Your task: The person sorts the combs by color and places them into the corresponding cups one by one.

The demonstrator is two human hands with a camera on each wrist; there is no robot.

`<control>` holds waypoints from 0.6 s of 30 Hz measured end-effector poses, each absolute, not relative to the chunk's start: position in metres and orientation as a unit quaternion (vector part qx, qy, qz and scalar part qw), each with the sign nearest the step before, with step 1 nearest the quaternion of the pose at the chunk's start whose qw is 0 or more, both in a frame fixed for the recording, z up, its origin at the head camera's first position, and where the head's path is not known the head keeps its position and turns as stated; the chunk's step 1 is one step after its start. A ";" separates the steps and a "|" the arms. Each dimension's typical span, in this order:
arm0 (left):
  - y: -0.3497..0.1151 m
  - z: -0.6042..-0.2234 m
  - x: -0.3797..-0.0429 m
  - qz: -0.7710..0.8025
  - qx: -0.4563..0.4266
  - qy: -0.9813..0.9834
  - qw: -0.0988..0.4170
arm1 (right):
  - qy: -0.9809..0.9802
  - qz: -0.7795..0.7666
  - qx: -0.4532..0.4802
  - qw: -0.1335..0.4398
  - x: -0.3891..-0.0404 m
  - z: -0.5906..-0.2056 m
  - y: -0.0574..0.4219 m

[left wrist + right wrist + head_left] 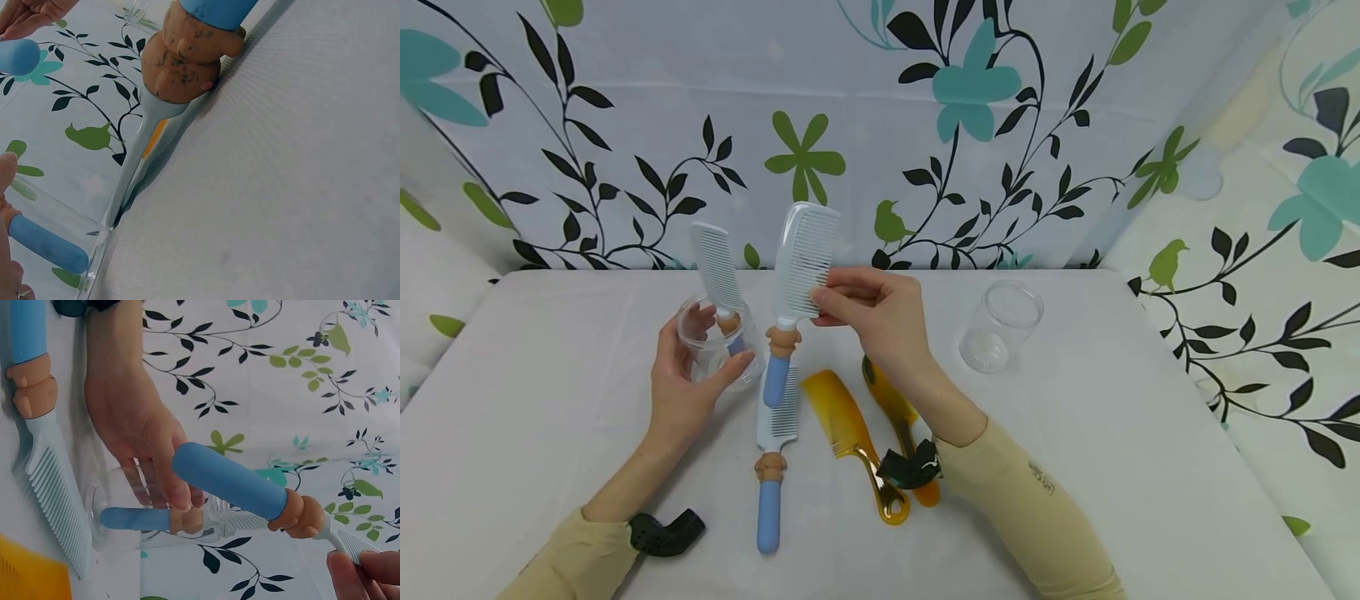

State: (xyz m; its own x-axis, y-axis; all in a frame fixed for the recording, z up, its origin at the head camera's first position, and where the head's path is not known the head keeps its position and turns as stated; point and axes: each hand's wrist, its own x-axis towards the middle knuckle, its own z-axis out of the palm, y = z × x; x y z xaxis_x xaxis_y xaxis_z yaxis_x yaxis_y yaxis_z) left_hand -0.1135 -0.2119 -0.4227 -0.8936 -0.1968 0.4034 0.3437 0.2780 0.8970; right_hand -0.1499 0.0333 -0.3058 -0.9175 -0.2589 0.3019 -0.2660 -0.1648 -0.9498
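My left hand [679, 387] grips a clear jar [706, 357] at the left of the table. Inside it stands a pale blue comb [717, 265], teeth up, its blue handle [134, 519] down in the jar. With thumb and fingers my right hand [887, 317] pinches a similar comb [801, 254] by the toothed part. That comb hangs in the air just right of the jar, blue handle [228, 478] downward, with a brown figure-shaped collar [300, 515] above it. A third such comb [769, 504] lies on the table below, partly covered by the held one.
To the right of that comb lie an amber comb [842, 417] and another amber piece [891, 404], partly hidden under my right wrist. A second clear jar [1000, 329] stands toward the back right. Behind the white table [1112, 467] hangs a leaf-patterned cloth [850, 75].
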 end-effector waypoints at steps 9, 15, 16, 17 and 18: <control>-0.213 -0.424 -0.113 -0.598 -0.047 -0.767 0.229 | -0.637 0.741 0.212 0.027 -0.146 -0.299 0.021; -0.213 -0.424 -0.113 -0.600 -0.066 -0.762 0.235 | -0.623 0.750 0.218 0.033 -0.144 -0.296 0.015; -0.212 -0.424 -0.113 -0.600 -0.068 -0.761 0.235 | -0.623 0.750 0.219 0.033 -0.144 -0.296 0.015; -0.212 -0.424 -0.113 -0.601 -0.069 -0.760 0.236 | -0.623 0.750 0.219 0.034 -0.144 -0.296 0.014; -0.212 -0.424 -0.114 -0.603 -0.070 -0.759 0.237 | -0.623 0.750 0.219 0.035 -0.144 -0.296 0.014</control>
State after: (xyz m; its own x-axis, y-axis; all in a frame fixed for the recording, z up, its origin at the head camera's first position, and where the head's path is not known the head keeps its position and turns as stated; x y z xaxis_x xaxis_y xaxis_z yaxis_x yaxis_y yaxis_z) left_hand -0.1137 -0.2123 -0.4241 -0.8778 -0.1790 0.4444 0.3925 0.2634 0.8813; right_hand -0.1439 0.0135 -0.2957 -0.9013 -0.2202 0.3730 -0.3266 -0.2202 -0.9192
